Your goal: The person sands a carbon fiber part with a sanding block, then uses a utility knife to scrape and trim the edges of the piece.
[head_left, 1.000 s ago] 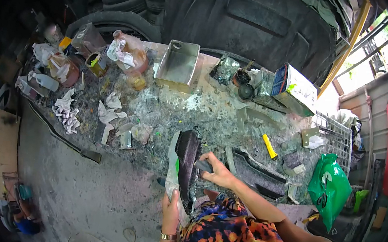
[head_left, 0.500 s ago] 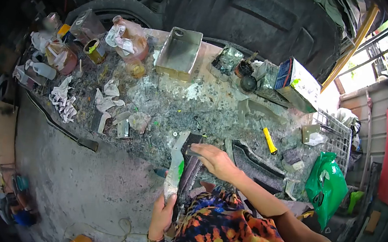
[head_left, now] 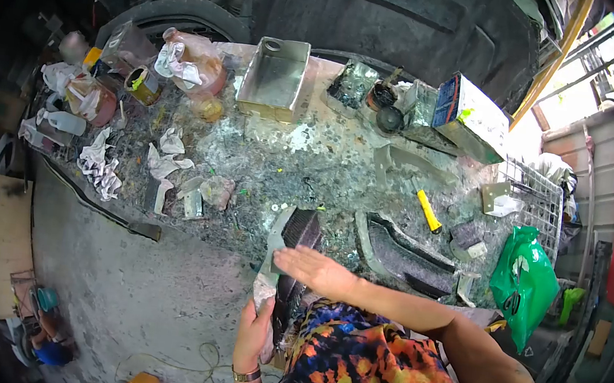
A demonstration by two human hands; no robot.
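Note:
A long dark curved panel (head_left: 301, 230) with a pale edge stands on its side at the near edge of the stained workbench (head_left: 303, 161). My left hand (head_left: 255, 332), with a bracelet at the wrist, grips the panel's lower end. My right hand (head_left: 314, 269) lies flat across the panel's middle with its fingers stretched leftward; whether anything is under the palm is hidden. A second dark panel (head_left: 405, 256) lies flat on the bench just to the right.
A yellow-handled tool (head_left: 428, 212), a metal can (head_left: 274, 80), a printed box (head_left: 468, 119), bottles and crumpled rags (head_left: 100, 166) crowd the bench. A green bag (head_left: 526, 282) hangs at the right by a wire basket (head_left: 530, 200). Big tyres stand behind. Concrete floor lies left.
My right hand slid down and left across the panel and flattened out. The small dark block seen in it earlier no longer shows. My left hand kept its hold on the panel's lower end.

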